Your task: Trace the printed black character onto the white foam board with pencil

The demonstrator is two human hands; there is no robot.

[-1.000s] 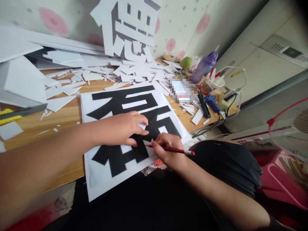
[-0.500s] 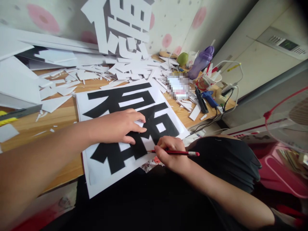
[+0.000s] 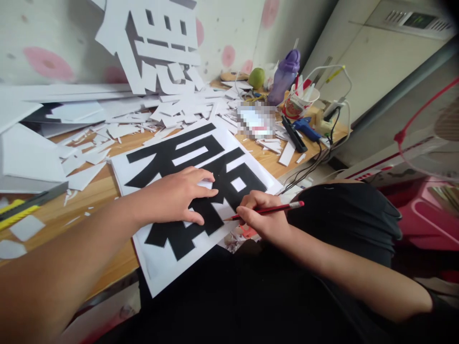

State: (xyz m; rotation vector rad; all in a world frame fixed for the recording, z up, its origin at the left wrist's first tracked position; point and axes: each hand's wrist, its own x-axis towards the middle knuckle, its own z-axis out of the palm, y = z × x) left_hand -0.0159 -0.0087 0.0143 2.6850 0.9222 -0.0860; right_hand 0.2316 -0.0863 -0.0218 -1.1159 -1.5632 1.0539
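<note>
A white board (image 3: pixel 158 282) lies at the table's front edge and juts out past it. On it is a large black cut-out character (image 3: pixel 181 243) with straight strokes and white gaps. My left hand (image 3: pixel 179 193) rests on the character with its fingers spread, pressing down and holding nothing. My right hand (image 3: pixel 263 215) pinches a red and black pencil (image 3: pixel 276 209) with a white-and-red end. The pencil's tip touches the board by the character's lower right edge, at a white gap.
White offcuts (image 3: pixel 179 107) cover the table's back. A large white character (image 3: pixel 165 52) leans on the wall. A yellow-handled cutter (image 3: pixel 21 210) lies left. At the right stand a purple bottle (image 3: pixel 283 79), a paper cup (image 3: pixel 301 102), a blue glue gun (image 3: pixel 306 129) and cables.
The view has shifted, so the background sits further left. The pencil is more tilted, and its tip has moved slightly up and right along the character's edge. My left hand stays on the character.
</note>
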